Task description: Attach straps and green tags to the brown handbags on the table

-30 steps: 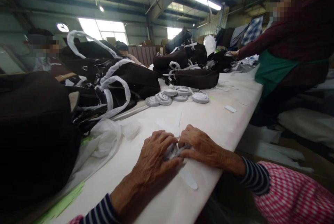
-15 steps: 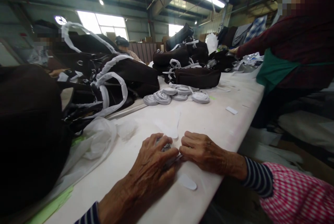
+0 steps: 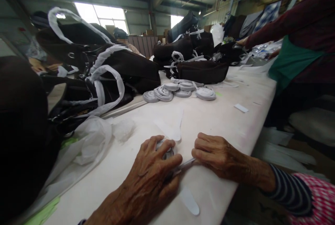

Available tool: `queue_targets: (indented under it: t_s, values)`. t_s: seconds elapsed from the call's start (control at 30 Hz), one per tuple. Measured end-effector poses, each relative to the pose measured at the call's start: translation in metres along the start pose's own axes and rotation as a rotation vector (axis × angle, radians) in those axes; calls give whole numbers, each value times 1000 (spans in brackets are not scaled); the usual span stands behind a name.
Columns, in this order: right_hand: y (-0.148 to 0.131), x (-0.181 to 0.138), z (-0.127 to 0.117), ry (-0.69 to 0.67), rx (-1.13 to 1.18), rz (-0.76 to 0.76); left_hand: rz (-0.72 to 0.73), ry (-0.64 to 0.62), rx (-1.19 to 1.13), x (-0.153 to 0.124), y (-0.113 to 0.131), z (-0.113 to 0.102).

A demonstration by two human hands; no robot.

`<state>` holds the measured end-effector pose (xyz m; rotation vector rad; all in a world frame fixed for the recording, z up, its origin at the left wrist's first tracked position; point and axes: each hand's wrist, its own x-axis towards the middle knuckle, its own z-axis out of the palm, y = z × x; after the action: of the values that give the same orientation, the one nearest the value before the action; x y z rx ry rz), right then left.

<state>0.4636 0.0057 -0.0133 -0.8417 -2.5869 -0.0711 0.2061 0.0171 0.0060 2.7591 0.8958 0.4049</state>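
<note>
My left hand (image 3: 153,171) curls over a coiled strap (image 3: 168,153) that looks wrapped in pale grey film and lies on the white table (image 3: 141,197). Fingers and thumb cover most of this coil. From it a thin grey-white tail (image 3: 187,162) runs to my right hand (image 3: 216,153), whose fingers are pinched closed on its end. A white paper strip (image 3: 190,202) lies just below the hands, and another white piece with a toothed edge (image 3: 175,130) lies beyond them.
Several similar wrapped coils (image 3: 163,93) sit farther back. Dark bags (image 3: 131,69) with white-wrapped handles (image 3: 121,87) crowd the left and far side. Clear plastic (image 3: 90,144) lies at left. A co-worker's arm (image 3: 282,26) reaches in at right. The table's right edge drops off nearby.
My right hand has moved right, away from my left, and a length of the tail now shows between them. My left hand stays over the coil. The view has shifted slightly.
</note>
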Motion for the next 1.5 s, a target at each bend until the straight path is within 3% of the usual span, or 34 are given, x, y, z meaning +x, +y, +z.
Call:
queue_targets:
  t_s: [0.17, 0.3, 0.47, 0.53, 0.67, 0.77, 0.9, 1.1, 1.33, 1.5]
  values:
    - [4, 2, 2, -63, 165, 146, 10, 24, -36, -1, -3, 0]
    - [-5, 6, -8, -48, 35, 171, -57, 21, -312, -2, -19, -22]
    - [-27, 4, -12, -18, -4, 256, -253, 273, -555, -4, -43, -57]
    - [-31, 5, -6, 2, 69, 317, -277, 290, -587, -7, -51, -60]
    - [-35, 16, 3, 55, 158, 441, -297, 50, -578, -13, -68, -51]
    - [-39, 32, 2, -26, 178, 487, -283, -62, -590, -16, -73, -43]
    - [-42, 52, 4, -151, 251, 467, -255, -32, -635, -13, -71, -36]
    - [-38, 62, 17, -92, 406, 466, -257, -15, -659, -9, -69, -32]
    - [-41, 60, 16, -124, 383, 513, -458, -59, -877, -9, -68, -34]
    - [-40, 59, 17, -113, 382, 491, -353, 13, -741, -10, -67, -24]
